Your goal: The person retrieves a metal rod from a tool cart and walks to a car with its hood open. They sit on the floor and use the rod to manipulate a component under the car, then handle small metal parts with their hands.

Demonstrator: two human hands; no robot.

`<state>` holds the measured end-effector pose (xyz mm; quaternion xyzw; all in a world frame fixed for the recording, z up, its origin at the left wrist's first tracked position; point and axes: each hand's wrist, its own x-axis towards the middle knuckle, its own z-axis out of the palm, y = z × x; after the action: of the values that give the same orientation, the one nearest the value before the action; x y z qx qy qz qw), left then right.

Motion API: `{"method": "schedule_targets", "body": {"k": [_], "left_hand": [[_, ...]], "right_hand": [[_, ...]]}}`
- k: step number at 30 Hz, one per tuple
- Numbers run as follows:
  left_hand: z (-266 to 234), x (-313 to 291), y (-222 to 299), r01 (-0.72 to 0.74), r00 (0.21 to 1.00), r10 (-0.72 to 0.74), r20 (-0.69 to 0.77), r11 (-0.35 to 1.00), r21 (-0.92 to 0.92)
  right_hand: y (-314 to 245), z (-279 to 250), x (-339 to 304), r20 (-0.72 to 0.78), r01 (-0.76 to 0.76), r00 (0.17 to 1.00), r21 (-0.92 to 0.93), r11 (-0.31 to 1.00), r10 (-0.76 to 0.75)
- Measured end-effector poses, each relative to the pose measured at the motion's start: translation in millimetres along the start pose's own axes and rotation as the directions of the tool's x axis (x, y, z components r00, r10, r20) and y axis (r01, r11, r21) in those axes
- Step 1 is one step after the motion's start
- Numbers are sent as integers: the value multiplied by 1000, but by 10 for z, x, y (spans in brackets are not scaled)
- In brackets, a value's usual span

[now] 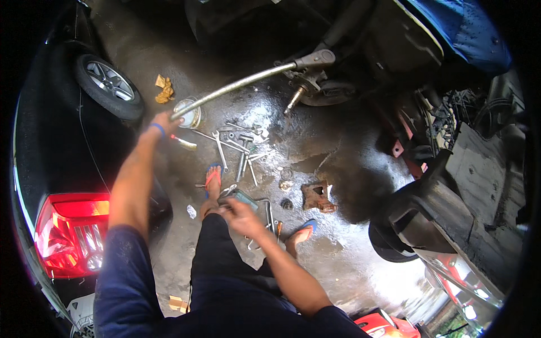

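My left hand [167, 123] is closed round the near end of a long-handled ratchet wrench [242, 83]. The long metal handle slopes up to the right, and its round head [319, 58] appears in front of a wheel hub [307, 84] with a shaft sticking out; whether they touch I cannot tell. Low over my knee is my right hand [241, 217], its fingers smeared by motion. Just beyond it a grey-green box [243, 198] lies on the floor. Several spanners [219, 147] are spread between my left foot and the hub.
A black car with a red tail light [73, 234] and a wheel [110, 84] stands close on my left. Around me are a round tub [189, 114], a yellow cloth [164, 90] and a rusty bracket [318, 197]. Dismantled vehicle parts [451, 197] crowd the right; the floor looks wet.
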<state>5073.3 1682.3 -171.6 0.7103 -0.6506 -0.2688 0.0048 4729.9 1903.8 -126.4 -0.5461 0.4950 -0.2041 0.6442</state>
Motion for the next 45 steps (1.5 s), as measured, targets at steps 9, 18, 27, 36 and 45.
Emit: {"method": "schedule_targets", "body": {"k": [9, 18, 27, 36, 45], "left_hand": [[1042, -1504, 1037, 42, 996, -31, 80, 989, -140], [1624, -1992, 1793, 182, 983, -177, 45, 937, -298], [1819, -2130, 1851, -222, 944, 165, -285, 957, -184], [2466, -2648, 3076, 316, 937, -56, 343, 553, -771], [2136, -2016, 2337, 113, 756, 409, 511, 688, -717]], "right_hand": [[873, -2228, -2027, -620, -354, 701, 126, 927, 352], [-929, -2742, -3173, -807, -333, 580, -360, 872, -112], [-1302, -2406, -2332, -695, 89, 712, -54, 995, -102], [486, -1163, 66, -573, -515, 712, -33, 857, 406], [772, -1537, -115, -562, -444, 797, -299, 845, 220]]}}
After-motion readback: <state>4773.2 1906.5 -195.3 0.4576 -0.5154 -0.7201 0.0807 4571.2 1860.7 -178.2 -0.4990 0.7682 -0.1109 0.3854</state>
